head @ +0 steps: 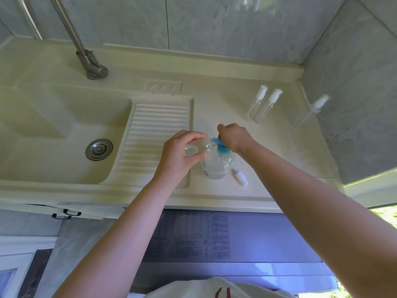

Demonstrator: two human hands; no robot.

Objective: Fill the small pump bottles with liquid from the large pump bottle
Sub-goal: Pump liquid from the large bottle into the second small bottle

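Head view: clear large pump bottle, blue pump.

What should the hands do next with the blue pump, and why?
Probably press the blue pump down. The right hand rests on it, and the left hand holds a small open bottle tipped with its mouth at the nozzle. Its white cap lies on the counter.

A home laundry nook — moulded sink with washboard, tiled walls.
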